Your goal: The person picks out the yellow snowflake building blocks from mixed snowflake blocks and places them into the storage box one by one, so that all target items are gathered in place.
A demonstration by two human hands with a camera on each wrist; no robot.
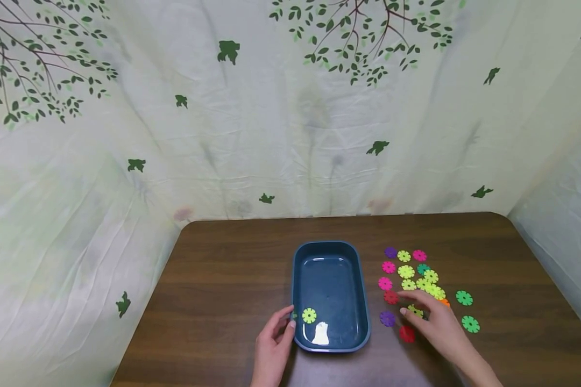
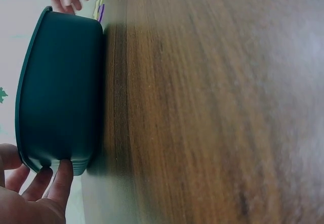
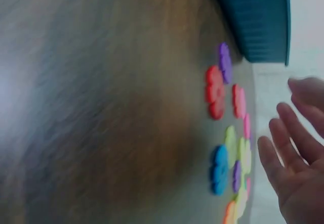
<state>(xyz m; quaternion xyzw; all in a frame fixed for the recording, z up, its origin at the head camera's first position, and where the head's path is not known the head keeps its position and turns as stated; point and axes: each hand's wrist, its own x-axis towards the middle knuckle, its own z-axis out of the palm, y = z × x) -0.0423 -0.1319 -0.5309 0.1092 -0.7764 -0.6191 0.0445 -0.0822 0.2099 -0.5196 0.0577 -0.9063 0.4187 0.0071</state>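
My left hand (image 1: pixel 274 344) grips the left rim of a dark blue rectangular tray (image 1: pixel 329 348); in the left wrist view its fingers (image 2: pixel 62 183) press against the outer wall. One yellow-green flower-shaped disc (image 1: pixel 309 315) lies inside the tray. To the right, my right hand (image 1: pixel 436 325) hovers over scattered flower discs with its fingers spread and nothing in them. Nearest to its fingertips are a red disc (image 1: pixel 390 297) and a yellow-green disc (image 1: pixel 415 310). A blue disc (image 3: pixel 219 170) shows in the right wrist view, hidden by the hand from the head camera.
Several yellow-green discs overlap in a cluster (image 1: pixel 423 284), with pink, purple and teal ones around it. Two green discs (image 1: pixel 467 310) lie farther right. The brown wooden table (image 1: pixel 222 279) ends at a white cloth (image 1: pixel 319 177) printed with leaves.
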